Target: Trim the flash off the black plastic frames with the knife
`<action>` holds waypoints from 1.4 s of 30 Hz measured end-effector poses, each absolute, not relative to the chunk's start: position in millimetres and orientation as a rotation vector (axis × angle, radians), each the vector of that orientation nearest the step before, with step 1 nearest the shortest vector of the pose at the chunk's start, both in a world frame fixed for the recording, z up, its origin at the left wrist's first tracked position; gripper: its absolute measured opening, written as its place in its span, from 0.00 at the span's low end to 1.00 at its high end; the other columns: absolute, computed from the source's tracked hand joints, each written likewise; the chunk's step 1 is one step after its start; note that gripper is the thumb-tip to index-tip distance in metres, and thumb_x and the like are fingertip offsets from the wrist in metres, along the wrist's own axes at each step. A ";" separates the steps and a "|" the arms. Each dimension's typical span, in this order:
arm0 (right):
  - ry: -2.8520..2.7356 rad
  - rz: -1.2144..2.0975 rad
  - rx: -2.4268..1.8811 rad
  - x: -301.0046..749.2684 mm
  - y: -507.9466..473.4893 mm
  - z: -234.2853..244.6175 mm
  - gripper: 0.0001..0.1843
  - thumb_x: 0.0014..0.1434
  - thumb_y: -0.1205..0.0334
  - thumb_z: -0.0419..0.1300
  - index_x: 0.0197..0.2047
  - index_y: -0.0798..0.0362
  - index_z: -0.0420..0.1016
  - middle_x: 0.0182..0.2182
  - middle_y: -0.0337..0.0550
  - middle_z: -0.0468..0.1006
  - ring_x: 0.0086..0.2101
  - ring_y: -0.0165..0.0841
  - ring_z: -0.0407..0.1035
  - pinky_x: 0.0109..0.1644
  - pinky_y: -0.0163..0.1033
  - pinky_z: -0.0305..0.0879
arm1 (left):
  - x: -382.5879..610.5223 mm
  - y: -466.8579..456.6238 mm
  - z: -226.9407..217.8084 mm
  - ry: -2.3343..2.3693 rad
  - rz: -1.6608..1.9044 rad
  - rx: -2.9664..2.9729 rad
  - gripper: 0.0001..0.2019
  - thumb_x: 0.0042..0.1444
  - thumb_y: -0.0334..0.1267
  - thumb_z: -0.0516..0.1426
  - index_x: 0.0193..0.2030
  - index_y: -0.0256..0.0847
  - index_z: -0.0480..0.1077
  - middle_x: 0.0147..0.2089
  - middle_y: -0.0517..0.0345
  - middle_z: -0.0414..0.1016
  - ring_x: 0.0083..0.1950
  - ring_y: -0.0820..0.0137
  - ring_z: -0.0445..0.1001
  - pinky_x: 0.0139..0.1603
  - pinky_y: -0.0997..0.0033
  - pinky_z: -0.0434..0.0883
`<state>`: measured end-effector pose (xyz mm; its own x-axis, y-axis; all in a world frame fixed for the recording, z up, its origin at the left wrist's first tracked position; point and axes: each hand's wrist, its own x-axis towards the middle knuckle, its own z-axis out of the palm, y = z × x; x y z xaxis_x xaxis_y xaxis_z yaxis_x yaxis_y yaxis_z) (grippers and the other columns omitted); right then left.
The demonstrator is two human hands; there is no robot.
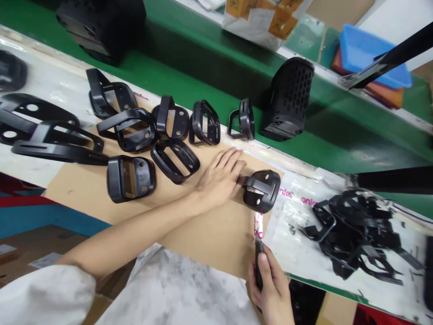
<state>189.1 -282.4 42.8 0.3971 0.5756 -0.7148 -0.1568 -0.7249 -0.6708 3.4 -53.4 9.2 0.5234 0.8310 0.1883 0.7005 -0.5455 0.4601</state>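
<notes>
My right hand (270,286) is closed around the dark handle of a knife (259,259). Its shiny blade, showing pink lettering or reflections, points away from me and reaches the near edge of a black plastic bracket-like part (272,189). That part has a looped strap and round holes. My left hand (219,174) lies flat on the brown cardboard sheet (209,239), fingers stretched out, beside the strap end of the same part. Whether it touches the strap is hard to see. Several similar black parts (176,160) sit left of this hand.
On the bench's right lies a pile of black plastic scraps (358,234). Larger black perforated housings (287,99) stand on the green surface (209,76) behind. A blue tray (368,54) and a taped box (260,22) are farther back. Dark bars (395,180) jut in from the right.
</notes>
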 end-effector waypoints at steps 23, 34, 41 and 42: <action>-0.380 1.324 -1.772 172.4 -267.4 48.3 0.35 0.66 0.31 0.61 0.61 0.51 0.73 0.20 0.27 0.61 0.14 0.22 0.47 0.15 0.27 0.45 | 5.0 -54.1 4.9 1.283 0.557 2.405 0.24 0.65 0.33 0.57 0.67 0.29 0.66 0.78 0.35 0.57 0.82 0.50 0.49 0.82 0.45 0.47; -0.348 1.546 -1.814 181.9 -267.6 48.3 0.41 0.62 0.27 0.62 0.63 0.52 0.72 0.18 0.25 0.58 0.13 0.22 0.43 0.13 0.27 0.43 | 5.2 -55.0 4.2 1.289 0.573 2.416 0.22 0.66 0.33 0.57 0.66 0.30 0.66 0.78 0.36 0.58 0.81 0.51 0.51 0.82 0.46 0.49; -0.484 1.336 -1.852 195.6 -264.5 53.4 0.34 0.66 0.31 0.62 0.57 0.52 0.78 0.19 0.27 0.59 0.14 0.22 0.44 0.13 0.28 0.44 | 0.4 -52.6 7.5 1.198 0.713 2.313 0.18 0.64 0.29 0.57 0.61 0.33 0.68 0.74 0.36 0.63 0.79 0.49 0.54 0.80 0.44 0.52; -0.494 1.280 -1.856 196.5 -262.7 53.2 0.33 0.66 0.31 0.63 0.57 0.52 0.79 0.20 0.27 0.60 0.14 0.22 0.45 0.13 0.28 0.44 | -0.7 -52.9 10.5 1.182 0.779 2.224 0.15 0.65 0.29 0.55 0.58 0.36 0.68 0.70 0.38 0.67 0.76 0.51 0.60 0.77 0.45 0.58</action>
